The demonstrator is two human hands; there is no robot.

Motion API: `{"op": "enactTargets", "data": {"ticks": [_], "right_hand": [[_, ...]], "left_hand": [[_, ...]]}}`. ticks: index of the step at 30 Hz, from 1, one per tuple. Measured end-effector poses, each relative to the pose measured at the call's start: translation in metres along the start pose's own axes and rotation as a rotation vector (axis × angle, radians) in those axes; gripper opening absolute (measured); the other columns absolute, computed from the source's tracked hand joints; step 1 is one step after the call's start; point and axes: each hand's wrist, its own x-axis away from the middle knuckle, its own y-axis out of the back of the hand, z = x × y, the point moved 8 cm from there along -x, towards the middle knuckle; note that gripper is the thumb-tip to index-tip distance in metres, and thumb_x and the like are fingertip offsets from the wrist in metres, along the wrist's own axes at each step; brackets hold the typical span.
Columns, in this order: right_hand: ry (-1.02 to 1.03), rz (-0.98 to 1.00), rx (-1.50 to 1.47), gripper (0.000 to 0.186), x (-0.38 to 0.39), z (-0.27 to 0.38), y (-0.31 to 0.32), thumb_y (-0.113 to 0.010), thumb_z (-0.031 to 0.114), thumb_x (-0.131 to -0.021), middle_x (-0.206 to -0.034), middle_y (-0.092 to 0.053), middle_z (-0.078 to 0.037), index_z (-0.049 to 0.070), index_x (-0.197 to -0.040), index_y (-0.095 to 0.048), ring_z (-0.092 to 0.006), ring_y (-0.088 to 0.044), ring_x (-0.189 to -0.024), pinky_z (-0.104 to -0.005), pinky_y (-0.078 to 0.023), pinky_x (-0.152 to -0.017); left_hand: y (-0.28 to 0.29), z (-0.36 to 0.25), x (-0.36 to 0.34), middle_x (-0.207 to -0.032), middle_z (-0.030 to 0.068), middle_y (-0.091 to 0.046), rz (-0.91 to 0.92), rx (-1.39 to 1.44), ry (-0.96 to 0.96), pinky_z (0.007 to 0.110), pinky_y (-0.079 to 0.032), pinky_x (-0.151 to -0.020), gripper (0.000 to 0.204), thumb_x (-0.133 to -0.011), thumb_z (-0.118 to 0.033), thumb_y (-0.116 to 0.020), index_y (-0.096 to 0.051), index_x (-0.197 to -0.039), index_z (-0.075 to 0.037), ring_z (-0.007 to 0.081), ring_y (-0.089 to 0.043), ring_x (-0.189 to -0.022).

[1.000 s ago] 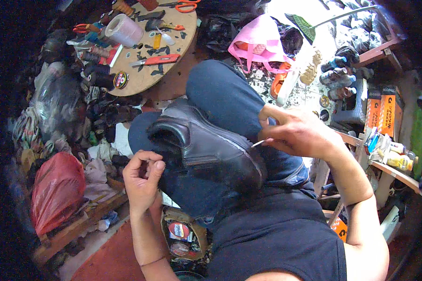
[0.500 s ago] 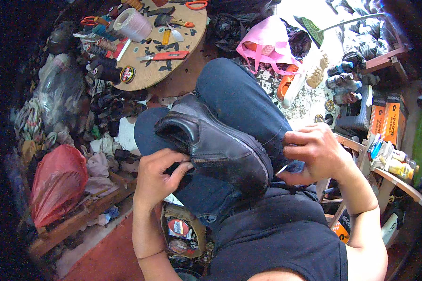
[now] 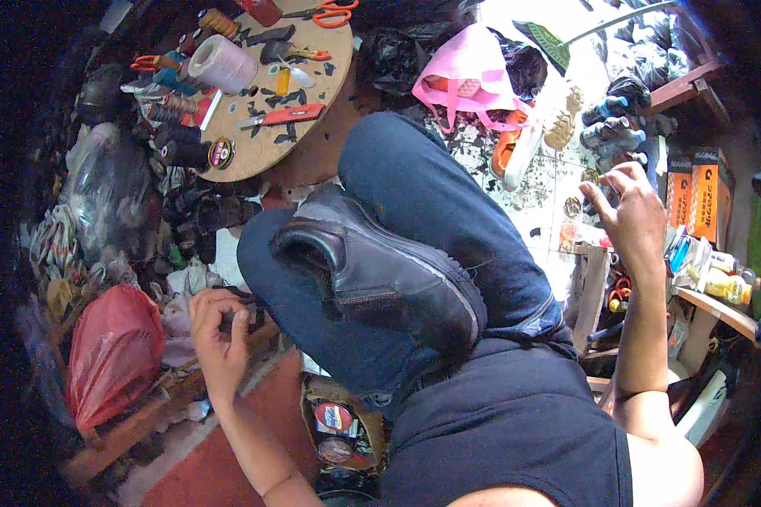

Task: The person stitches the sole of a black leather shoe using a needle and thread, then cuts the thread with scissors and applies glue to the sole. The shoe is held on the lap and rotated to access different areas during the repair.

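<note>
A black leather shoe [image 3: 393,287] lies across my lap on blue jeans, its toe toward me and its opening at the far left. Stitching runs along its side panel, and a thin thread shows faintly by the sole edge. My left hand [image 3: 217,334] is off to the shoe's left with fingers curled and thumb near the index finger; whatever sits in the pinch is too small to make out. Raised at the right, well away from the shoe, my right hand [image 3: 638,215] has its fingers bent but apart, and I see nothing in it.
A round wooden board [image 3: 313,93] at the far left carries thread spools, orange scissors [image 3: 336,13] and a red cutter [image 3: 292,115]. Beyond my knee are a pink bag [image 3: 469,76] and an orange-and-white shoe [image 3: 516,152]. A red plastic bag [image 3: 116,351] stands left; orange boxes [image 3: 708,198] stand right.
Both hands have moved away from the shoe, the left outward to the left, the right up and to the right. The pale-tipped piece in my right hand no longer shows.
</note>
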Motion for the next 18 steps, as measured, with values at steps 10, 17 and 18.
{"op": "enactTargets", "data": {"ticks": [10,17,18], "right_hand": [[0.329,0.763,-0.888,0.033,0.094,0.11,-0.061,-0.077,0.044,-0.093,-0.078,-0.072,-0.002,0.015,-0.109,-0.072,-0.0095,-0.062,-0.066,-0.031,-0.052,-0.064],[-0.187,0.981,-1.501,0.03,0.098,0.111,-0.061,-0.076,0.035,-0.095,-0.068,-0.057,0.004,0.005,-0.097,-0.072,-0.0067,-0.05,-0.054,-0.0211,-0.039,-0.049],[0.078,0.752,-1.189,0.038,0.087,0.116,-0.048,-0.081,0.041,-0.09,-0.065,-0.056,0.004,0.005,-0.096,-0.073,-0.0077,-0.052,-0.055,-0.0231,-0.041,-0.051]], "left_hand": [[-0.069,0.007,0.003,-0.085,0.0007,-0.042,-0.192,1.813,0.434,0.037,-0.057,-0.088,0.015,-0.109,-0.022,-0.055,-0.047,-0.106,-0.01,0.012,-0.045,-0.068],[-0.058,-0.044,-0.017,-0.078,0.0031,-0.053,-0.019,0.141,-0.183,0.028,-0.041,-0.052,0.02,-0.095,-0.023,-0.075,-0.063,-0.101,-0.008,0.0133,-0.051,-0.057],[-0.064,-0.05,-0.019,-0.077,0.0089,-0.061,0.027,0.013,-0.245,0.032,-0.044,-0.052,0.028,-0.088,-0.03,-0.082,-0.07,-0.096,-0.007,0.0196,-0.06,-0.06]]}}
